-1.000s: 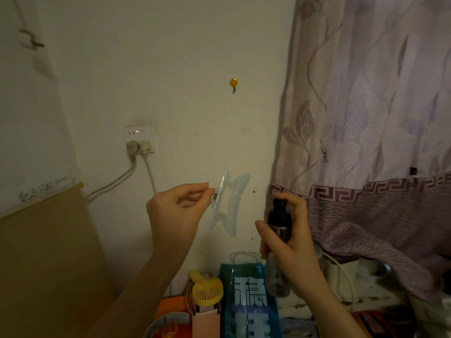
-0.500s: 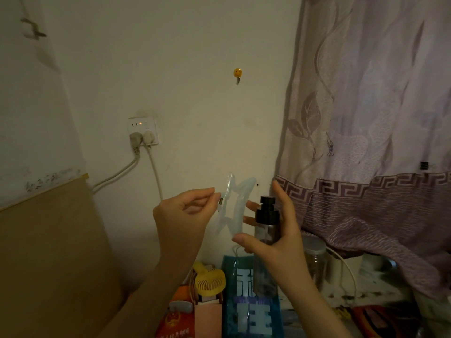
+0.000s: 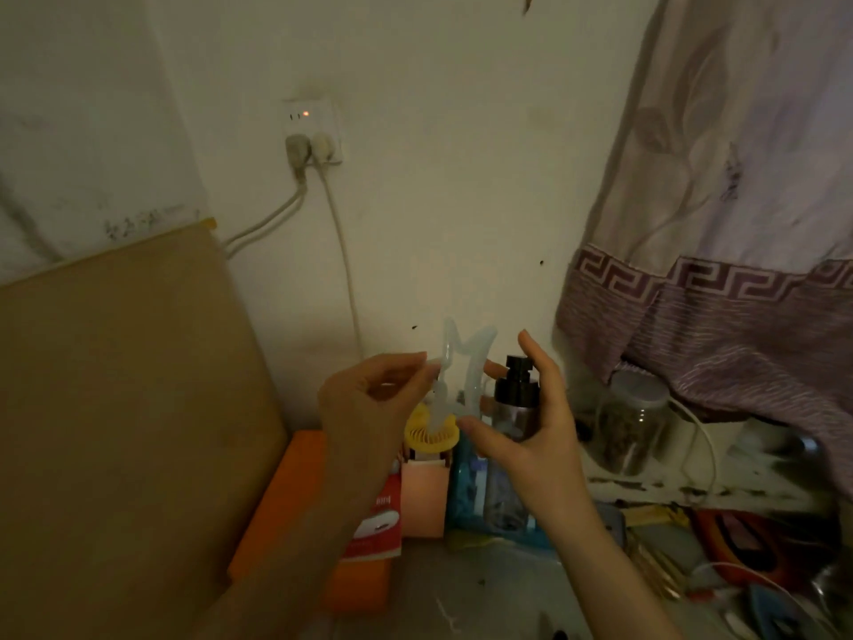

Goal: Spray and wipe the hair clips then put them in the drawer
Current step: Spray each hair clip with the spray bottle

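The left hand [image 3: 369,399] is pinching a translucent pale hair clip [image 3: 461,376] between the thumb and the curled fingers, and it is holding the clip upright in the air, just to the right of its fingertips. The right hand [image 3: 531,431] is gripping a spray bottle [image 3: 514,408] with a black pump head; the thumb is lying across the front of the bottle and the index finger is standing straight up beside the pump (it is not pressing on the top). The clip is sitting between the two hands, very close to the left side of the bottle, and I cannot tell if they are touching. Below the left hand a small yellow fan [image 3: 431,436] is standing in a pink box [image 3: 424,496]. To the right of the right hand a clear jar [image 3: 632,422] is standing under the edge of a purple curtain [image 3: 720,224].
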`<state>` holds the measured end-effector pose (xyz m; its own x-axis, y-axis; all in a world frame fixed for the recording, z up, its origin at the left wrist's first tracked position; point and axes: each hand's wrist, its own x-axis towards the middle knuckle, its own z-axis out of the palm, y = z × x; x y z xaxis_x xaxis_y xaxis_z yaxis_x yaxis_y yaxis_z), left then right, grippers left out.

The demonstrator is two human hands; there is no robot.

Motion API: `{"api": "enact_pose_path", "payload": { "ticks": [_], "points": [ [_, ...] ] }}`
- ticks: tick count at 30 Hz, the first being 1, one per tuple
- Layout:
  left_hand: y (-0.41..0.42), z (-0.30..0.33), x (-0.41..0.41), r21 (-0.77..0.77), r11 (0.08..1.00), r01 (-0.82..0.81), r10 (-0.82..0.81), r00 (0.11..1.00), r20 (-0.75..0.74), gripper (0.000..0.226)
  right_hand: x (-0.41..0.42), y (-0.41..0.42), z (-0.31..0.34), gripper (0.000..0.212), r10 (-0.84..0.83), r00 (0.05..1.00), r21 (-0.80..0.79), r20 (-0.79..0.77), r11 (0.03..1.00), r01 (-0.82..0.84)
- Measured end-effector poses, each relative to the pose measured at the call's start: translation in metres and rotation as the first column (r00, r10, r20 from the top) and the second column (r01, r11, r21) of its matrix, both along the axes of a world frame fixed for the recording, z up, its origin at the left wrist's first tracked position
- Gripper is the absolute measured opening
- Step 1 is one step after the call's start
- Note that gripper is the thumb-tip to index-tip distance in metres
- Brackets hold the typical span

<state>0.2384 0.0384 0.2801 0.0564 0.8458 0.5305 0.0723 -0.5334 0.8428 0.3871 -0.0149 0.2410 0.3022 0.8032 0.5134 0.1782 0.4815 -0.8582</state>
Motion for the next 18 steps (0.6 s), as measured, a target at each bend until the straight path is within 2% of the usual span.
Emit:
{"api": "enact_pose_path", "payload": {
  "ticks": [5,9,13,18],
  "points": [
    [-0.007,-0.043,-0.011,-0.161,0.987,0.002,-0.002,1.0,0.003,0.016,-0.009,0.0,-0.043,0.085,0.024,0.999,-0.082,0.021,0.996,-0.022],
    [-0.014,-0.084,-0.025,-0.231,0.972,-0.049,0.035,0.997,-0.066,0.021,-0.017,-0.002,-0.079,0.085,0.091,0.996,-0.186,-0.022,0.978,-0.094],
    [-0.021,-0.117,-0.04,-0.328,0.942,-0.076,0.051,0.995,-0.086,0.022,-0.031,-0.008,-0.112,0.084,0.152,0.986,-0.312,-0.07,0.935,-0.166],
    [-0.033,-0.156,-0.065,-0.431,0.899,-0.083,0.04,0.993,-0.108,0.022,-0.053,-0.015,-0.145,0.08,0.174,0.983,-0.438,-0.061,0.88,-0.183]
  ]
}}
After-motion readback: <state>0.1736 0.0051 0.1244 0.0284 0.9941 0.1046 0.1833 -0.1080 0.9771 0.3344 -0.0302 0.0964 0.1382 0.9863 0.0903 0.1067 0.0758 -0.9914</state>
